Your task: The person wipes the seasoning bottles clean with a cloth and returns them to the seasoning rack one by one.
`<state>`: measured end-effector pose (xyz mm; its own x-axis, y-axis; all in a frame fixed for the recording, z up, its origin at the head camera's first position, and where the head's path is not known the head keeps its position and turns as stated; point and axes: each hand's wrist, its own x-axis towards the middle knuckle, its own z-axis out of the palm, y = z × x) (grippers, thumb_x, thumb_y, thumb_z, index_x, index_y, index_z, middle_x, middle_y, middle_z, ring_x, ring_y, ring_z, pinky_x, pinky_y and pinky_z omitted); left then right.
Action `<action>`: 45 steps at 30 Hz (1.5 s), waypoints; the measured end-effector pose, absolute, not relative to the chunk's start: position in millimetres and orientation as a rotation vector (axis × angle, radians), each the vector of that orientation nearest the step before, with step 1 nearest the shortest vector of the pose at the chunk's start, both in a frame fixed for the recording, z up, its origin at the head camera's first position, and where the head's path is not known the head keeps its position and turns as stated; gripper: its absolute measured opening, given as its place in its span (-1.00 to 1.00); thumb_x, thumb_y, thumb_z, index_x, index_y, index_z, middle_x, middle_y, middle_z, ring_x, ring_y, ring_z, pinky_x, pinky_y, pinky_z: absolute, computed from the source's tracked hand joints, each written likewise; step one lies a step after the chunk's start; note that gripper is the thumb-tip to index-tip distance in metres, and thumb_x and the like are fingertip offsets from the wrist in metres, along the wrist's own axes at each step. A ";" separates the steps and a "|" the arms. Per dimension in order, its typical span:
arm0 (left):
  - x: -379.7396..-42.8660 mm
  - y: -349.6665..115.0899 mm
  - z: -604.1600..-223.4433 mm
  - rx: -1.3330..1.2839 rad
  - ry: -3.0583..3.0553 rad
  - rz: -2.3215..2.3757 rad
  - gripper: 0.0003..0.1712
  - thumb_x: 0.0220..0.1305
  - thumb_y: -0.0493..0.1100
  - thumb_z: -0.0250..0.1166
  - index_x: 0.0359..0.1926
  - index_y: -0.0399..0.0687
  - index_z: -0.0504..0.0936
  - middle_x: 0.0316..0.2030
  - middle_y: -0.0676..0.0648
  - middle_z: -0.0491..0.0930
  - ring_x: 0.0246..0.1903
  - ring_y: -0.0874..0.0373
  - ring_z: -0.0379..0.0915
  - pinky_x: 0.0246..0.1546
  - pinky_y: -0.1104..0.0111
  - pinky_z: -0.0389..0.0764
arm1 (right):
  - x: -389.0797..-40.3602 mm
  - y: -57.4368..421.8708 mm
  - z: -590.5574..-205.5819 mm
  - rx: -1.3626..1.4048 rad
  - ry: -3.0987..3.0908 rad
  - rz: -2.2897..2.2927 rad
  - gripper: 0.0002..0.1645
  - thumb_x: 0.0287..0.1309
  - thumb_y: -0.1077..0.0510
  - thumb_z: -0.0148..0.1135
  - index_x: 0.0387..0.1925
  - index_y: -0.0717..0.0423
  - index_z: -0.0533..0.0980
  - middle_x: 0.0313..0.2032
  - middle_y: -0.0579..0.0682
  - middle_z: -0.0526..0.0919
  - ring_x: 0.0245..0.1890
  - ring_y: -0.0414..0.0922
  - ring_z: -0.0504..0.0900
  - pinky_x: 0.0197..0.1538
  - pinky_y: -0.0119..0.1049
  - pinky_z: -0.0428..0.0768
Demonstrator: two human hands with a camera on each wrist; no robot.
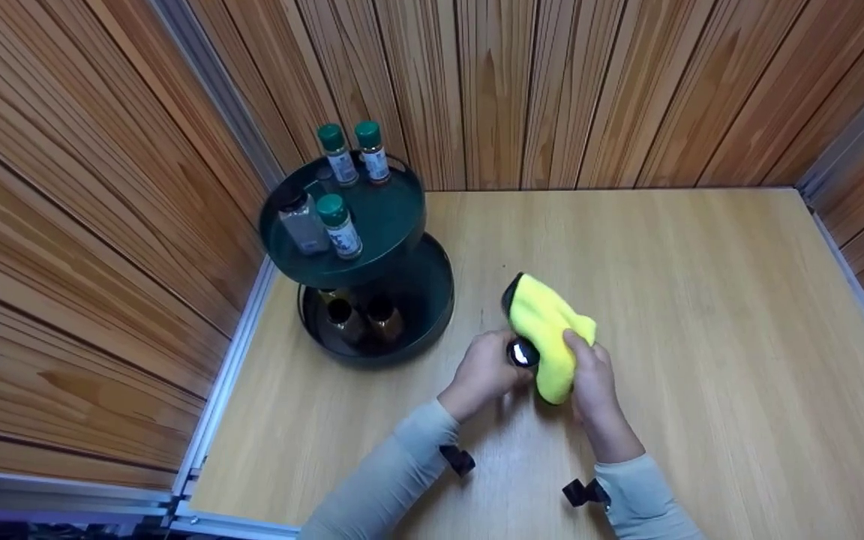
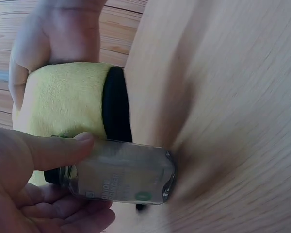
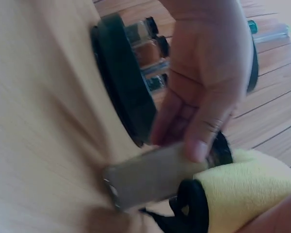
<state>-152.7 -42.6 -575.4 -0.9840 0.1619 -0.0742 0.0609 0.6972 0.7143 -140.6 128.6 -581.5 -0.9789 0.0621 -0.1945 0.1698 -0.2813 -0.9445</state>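
My left hand [image 1: 486, 369] grips a clear spice jar with a black lid [image 1: 523, 352], thumb on one side and fingers on the other. In the left wrist view the jar [image 2: 123, 172] has a label that reads onion powder, and its base points away from the palm over the table. My right hand [image 1: 593, 379] holds a bright yellow cloth with black edging [image 1: 548, 326], its thumb on top. The cloth hangs right beside the jar and overlaps part of it in the left wrist view.
A dark green two-tier round rack [image 1: 379, 247] stands at the back left. Several spice jars, three with green lids [image 1: 334, 210], sit on its upper tier, with darker jars [image 1: 385, 318] below. Wood-panelled walls [image 1: 522, 90] border the light wooden table [image 1: 702, 337].
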 end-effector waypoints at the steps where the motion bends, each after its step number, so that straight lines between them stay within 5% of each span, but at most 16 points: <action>1: -153.1 -41.9 -574.8 0.176 2.771 1.147 -0.55 -0.10 -0.22 0.64 -0.13 0.04 0.70 -0.13 0.00 0.74 -0.14 0.27 0.56 0.03 0.31 0.59 | -140.4 127.1 -583.4 0.297 1.832 -2.431 -0.58 0.54 -0.02 0.01 -0.04 0.32 0.47 -0.37 -0.01 0.65 -0.37 -0.15 0.63 -0.23 -0.29 0.62; 10: -152.3 -37.1 -573.3 0.001 2.665 1.193 -0.51 -0.05 -0.24 0.64 -0.04 -0.02 0.70 -0.08 -0.02 0.71 -0.17 0.26 0.54 0.10 0.24 0.59 | -141.5 122.1 -612.7 0.438 1.810 -2.304 -0.49 0.57 -0.11 -0.07 0.15 0.25 0.43 -0.15 -0.09 0.62 -0.13 -0.21 0.59 0.02 -0.36 0.57; 16: -151.5 -39.0 -575.4 0.055 2.692 1.174 -0.50 -0.07 -0.25 0.65 -0.04 -0.02 0.71 -0.13 0.04 0.73 -0.16 0.28 0.55 0.08 0.26 0.59 | -141.8 126.0 -585.7 0.450 1.684 -2.371 -0.51 0.56 -0.08 -0.08 0.21 0.23 0.33 -0.06 -0.05 0.55 -0.08 -0.19 0.58 0.03 -0.35 0.57; 21: -151.4 -39.1 -576.8 0.161 2.768 1.136 -0.55 -0.11 -0.24 0.65 -0.13 0.01 0.71 -0.22 0.10 0.72 -0.20 0.29 0.55 -0.02 0.32 0.60 | -138.1 129.4 -580.4 0.406 1.667 -2.461 -0.53 0.56 -0.07 -0.07 0.17 0.25 0.33 -0.15 -0.04 0.59 -0.17 -0.17 0.63 -0.09 -0.31 0.63; 29: -153.2 -37.6 -574.6 0.058 2.688 1.143 -0.47 -0.05 -0.20 0.65 0.01 -0.07 0.70 -0.09 -0.02 0.73 -0.19 0.28 0.54 0.08 0.26 0.60 | -139.2 127.8 -612.8 0.517 1.772 -2.280 -0.52 0.59 -0.06 -0.13 0.19 0.23 0.40 -0.18 -0.13 0.61 -0.15 -0.23 0.59 0.00 -0.36 0.58; 39: -154.6 -44.2 -576.4 0.249 2.803 1.130 -0.60 -0.11 -0.24 0.62 -0.18 -0.01 0.70 -0.20 -0.03 0.76 -0.25 0.28 0.55 -0.10 0.35 0.60 | -140.6 128.0 -574.7 0.354 1.770 -2.440 -0.54 0.54 -0.07 -0.05 0.02 0.30 0.41 -0.33 -0.05 0.63 -0.34 -0.17 0.63 -0.25 -0.32 0.62; 45: -155.1 -42.2 -575.1 0.166 2.766 1.101 -0.48 -0.09 -0.19 0.65 -0.04 -0.08 0.71 -0.10 -0.04 0.75 -0.14 0.27 0.57 0.03 0.31 0.60 | -139.6 120.6 -606.0 0.487 1.866 -2.343 -0.54 0.54 -0.09 -0.04 0.01 0.25 0.46 -0.33 -0.11 0.64 -0.31 -0.21 0.61 -0.17 -0.35 0.60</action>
<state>-155.1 -42.2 -575.1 -0.9811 0.1613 -0.1065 0.0440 0.7229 0.6895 -139.6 120.6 -606.0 -0.9429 0.1145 -0.3128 0.2793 -0.2399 -0.9297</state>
